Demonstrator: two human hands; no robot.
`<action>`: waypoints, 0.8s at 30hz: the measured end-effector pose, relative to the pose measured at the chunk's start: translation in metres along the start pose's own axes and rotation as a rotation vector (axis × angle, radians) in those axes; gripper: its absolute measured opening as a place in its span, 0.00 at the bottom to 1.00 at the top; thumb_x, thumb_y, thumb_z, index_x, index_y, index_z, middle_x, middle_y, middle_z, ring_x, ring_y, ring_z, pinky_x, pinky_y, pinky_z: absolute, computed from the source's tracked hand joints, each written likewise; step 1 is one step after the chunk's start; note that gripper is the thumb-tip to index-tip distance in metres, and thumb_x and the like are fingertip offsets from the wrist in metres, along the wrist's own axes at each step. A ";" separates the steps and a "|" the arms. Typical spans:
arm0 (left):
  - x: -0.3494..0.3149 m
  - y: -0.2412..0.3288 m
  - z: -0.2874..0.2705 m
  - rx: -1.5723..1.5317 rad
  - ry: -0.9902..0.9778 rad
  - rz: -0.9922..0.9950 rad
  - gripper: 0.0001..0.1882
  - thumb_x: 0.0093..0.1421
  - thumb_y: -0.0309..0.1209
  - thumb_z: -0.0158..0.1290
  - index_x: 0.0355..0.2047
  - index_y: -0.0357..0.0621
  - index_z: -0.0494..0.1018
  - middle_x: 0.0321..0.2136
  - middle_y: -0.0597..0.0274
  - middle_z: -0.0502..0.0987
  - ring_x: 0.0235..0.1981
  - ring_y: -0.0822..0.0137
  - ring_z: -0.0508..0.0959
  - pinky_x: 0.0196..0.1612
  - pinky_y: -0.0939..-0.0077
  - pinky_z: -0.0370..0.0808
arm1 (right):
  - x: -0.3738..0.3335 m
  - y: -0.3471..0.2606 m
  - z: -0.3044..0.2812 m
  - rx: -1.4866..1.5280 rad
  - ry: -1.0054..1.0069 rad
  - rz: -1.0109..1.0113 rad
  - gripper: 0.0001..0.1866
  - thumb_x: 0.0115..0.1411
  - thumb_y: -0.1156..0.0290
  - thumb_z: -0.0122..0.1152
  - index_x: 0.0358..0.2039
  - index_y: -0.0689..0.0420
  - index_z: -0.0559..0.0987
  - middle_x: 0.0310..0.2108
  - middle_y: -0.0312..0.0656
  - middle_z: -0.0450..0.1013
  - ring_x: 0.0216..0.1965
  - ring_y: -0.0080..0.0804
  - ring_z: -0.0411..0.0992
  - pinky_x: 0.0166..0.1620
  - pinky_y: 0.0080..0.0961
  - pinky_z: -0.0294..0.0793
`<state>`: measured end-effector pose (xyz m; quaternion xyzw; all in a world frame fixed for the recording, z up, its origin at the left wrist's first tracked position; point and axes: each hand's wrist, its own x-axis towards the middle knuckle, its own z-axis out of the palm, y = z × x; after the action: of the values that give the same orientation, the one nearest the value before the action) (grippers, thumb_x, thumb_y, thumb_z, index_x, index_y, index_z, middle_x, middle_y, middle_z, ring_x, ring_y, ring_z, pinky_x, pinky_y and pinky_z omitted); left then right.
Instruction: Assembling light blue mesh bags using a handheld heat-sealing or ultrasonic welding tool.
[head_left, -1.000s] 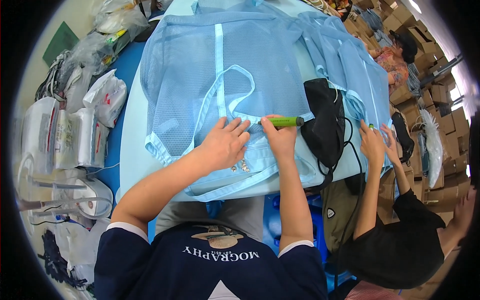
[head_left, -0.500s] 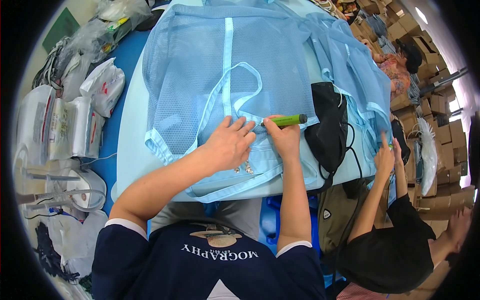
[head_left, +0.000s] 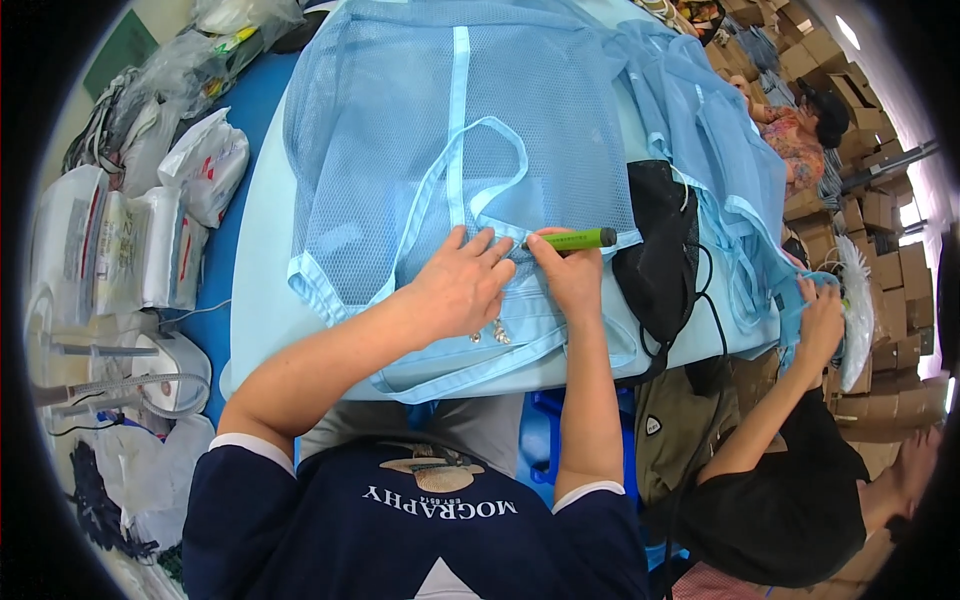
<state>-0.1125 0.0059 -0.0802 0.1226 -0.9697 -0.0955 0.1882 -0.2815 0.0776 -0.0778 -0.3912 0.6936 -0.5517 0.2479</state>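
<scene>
A light-blue mesh bag (head_left: 375, 150) with pale blue binding strips lies spread on the table before me. My left hand (head_left: 462, 283) rests on its lower part, fingers stretched out and pressing the fabric flat. Close on its right, my right hand (head_left: 568, 275) grips a green marker (head_left: 575, 240) with dark ends. The marker lies almost level, its left end close to a pale blue strip (head_left: 505, 232) near my left fingertips. A looped strap (head_left: 425, 190) curls above my left hand. Small metallic cord ends (head_left: 498, 332) show below it.
A black pouch with cords (head_left: 655, 255) sits to the right, beside more blue mesh (head_left: 715, 150). A co-worker in black (head_left: 770, 500) handles mesh there. Plastic-wrapped packs (head_left: 125, 245) and a white device with a hose (head_left: 175, 375) stand left. Cardboard boxes (head_left: 885, 325) fill the far right.
My hands and the marker have hardly moved. The co-worker's hand at the right has shifted outward to the right, drawing the mesh edge with it.
</scene>
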 end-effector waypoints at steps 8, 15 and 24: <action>-0.001 0.000 0.000 -0.009 0.019 0.009 0.13 0.51 0.30 0.54 0.35 0.36 0.68 0.53 0.44 0.70 0.55 0.47 0.68 0.54 0.48 0.65 | 0.000 -0.001 0.001 -0.038 0.002 0.002 0.10 0.52 0.70 0.67 0.29 0.65 0.80 0.23 0.37 0.76 0.25 0.20 0.71 0.29 0.19 0.69; 0.002 0.000 0.001 -0.001 0.008 -0.002 0.13 0.51 0.30 0.54 0.35 0.37 0.68 0.53 0.44 0.70 0.56 0.47 0.68 0.54 0.48 0.64 | 0.001 0.000 -0.001 -0.020 0.010 -0.015 0.10 0.52 0.70 0.67 0.29 0.65 0.80 0.23 0.36 0.75 0.25 0.20 0.70 0.29 0.19 0.69; 0.001 0.000 0.001 0.012 -0.025 -0.009 0.15 0.53 0.32 0.53 0.39 0.37 0.71 0.54 0.45 0.70 0.56 0.48 0.68 0.55 0.49 0.64 | 0.007 0.002 0.000 0.225 0.165 0.160 0.13 0.53 0.66 0.68 0.31 0.65 0.80 0.24 0.35 0.75 0.23 0.19 0.69 0.26 0.17 0.67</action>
<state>-0.1135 0.0057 -0.0810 0.1267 -0.9721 -0.0922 0.1749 -0.2861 0.0721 -0.0794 -0.2578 0.6746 -0.6344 0.2756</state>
